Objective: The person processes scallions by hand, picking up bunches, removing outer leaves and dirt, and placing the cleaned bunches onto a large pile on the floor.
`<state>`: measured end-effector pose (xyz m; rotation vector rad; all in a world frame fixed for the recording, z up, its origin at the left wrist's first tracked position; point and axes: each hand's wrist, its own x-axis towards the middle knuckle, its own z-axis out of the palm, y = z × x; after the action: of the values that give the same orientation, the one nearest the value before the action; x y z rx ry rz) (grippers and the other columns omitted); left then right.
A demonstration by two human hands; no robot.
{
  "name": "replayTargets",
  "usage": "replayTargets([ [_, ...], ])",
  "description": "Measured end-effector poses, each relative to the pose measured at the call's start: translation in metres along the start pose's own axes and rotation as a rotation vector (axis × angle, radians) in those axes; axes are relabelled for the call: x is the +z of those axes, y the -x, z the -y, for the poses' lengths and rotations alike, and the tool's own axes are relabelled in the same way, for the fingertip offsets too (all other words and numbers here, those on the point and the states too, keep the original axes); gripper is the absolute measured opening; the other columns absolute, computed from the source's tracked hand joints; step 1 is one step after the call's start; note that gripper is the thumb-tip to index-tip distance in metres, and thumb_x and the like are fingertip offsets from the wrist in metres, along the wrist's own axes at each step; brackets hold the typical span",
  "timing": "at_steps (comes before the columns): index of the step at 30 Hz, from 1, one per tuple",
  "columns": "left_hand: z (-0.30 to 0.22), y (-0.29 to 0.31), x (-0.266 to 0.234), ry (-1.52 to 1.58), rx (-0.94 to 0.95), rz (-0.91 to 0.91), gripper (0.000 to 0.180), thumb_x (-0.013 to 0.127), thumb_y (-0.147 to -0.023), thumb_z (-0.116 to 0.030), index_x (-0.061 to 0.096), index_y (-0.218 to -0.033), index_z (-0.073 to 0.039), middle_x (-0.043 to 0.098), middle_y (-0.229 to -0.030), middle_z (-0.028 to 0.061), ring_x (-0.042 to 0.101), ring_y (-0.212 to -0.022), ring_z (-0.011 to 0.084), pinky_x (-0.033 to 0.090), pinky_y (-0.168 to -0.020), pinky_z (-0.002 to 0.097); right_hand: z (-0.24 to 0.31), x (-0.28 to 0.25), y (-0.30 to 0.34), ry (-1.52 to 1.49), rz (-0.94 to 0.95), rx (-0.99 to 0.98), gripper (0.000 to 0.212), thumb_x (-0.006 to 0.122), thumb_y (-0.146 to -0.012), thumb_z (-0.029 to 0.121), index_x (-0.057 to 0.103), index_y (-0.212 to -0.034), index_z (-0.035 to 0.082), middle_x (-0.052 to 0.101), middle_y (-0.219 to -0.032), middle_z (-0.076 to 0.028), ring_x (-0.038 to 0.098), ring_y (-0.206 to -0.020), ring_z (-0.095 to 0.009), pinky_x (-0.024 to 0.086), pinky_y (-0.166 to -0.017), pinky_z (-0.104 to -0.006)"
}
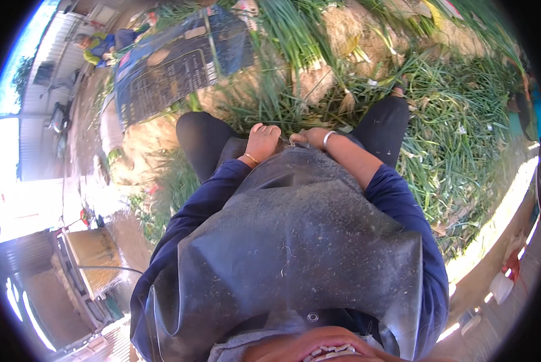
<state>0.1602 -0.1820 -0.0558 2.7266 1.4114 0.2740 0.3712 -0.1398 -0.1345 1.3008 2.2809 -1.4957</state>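
Note:
Both hands meet between my knees at the far edge of my dark, dusty apron [294, 223]. My left hand [262, 143], with a thin yellow bracelet at its wrist, is curled closed. Whatever it may grip is hidden behind the fingers and apron. Just to its right, my right hand [311, 138] is closed too, a pale band on its wrist. A small pale, stringy bit shows at its fingertips, too small to name. Loose green onion leaves [270, 111] lie just beyond both hands.
Bundled green onions [291, 36] lie ahead, with pale roots. A dark printed sack [174, 72] covers part of the pile at left. Loose leaves [464, 133] heap up beyond my right knee. Another person [98, 48] is at the far left.

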Motion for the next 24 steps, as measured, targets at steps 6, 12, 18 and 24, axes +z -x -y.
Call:
replayTargets([
  [6,-0.035,-0.029,-0.073,0.248,-0.271,-0.414,0.007,0.049,-0.084,-0.006,0.045,-0.089,-0.004,0.053,-0.068,0.0176,0.054,-0.061,0.038,0.043,-0.058,0.0464,-0.073,0.009,-0.008,0.136,-0.034,0.027,0.038,0.048,-0.086,0.034,0.063,-0.097,0.001,0.061,-0.1,-0.021,0.059,-0.094,-0.035,0.045,-0.079,-0.0417],
  [12,-0.044,-0.037,-0.142,-0.035,0.116,-0.534,0.01,0.053,-0.077,-0.007,0.052,-0.086,-0.005,0.057,-0.083,0.0111,0.055,-0.078,0.0306,0.043,-0.072,0.0413,0.018,-0.031,0.032,0.16,-0.939,-0.111,0.026,0.051,-0.082,0.027,0.063,-0.072,0.006,0.062,-0.077,-0.018,0.06,-0.072,-0.036,0.048,-0.067,-0.0445],
  [18,-0.022,-0.042,0.017,-0.01,0.263,0.223,0.029,0.048,-0.083,-0.022,0.06,-0.105,-0.007,0.053,-0.118,0.0138,0.047,-0.11,0.0318,0.035,-0.094,0.0411,-0.095,-0.097,0.073,0.461,-0.535,0.373,0.032,0.053,-0.081,0.029,0.064,-0.077,-0.001,0.065,-0.086,-0.018,0.062,-0.083,-0.034,0.047,-0.075,-0.0419],
  [24,-0.006,-0.062,0.052,0.195,0.144,1.076,0.033,0.043,-0.085,-0.018,0.062,-0.109,-0.005,0.062,-0.109,0.0155,0.058,-0.104,0.0319,0.043,-0.09,0.0395,-0.076,-0.139,0.014,-0.062,-0.797,0.376,0.033,0.058,-0.08,0.031,0.061,-0.083,-0.001,0.064,-0.086,-0.02,0.061,-0.082,-0.034,0.047,-0.075,-0.0402],
])
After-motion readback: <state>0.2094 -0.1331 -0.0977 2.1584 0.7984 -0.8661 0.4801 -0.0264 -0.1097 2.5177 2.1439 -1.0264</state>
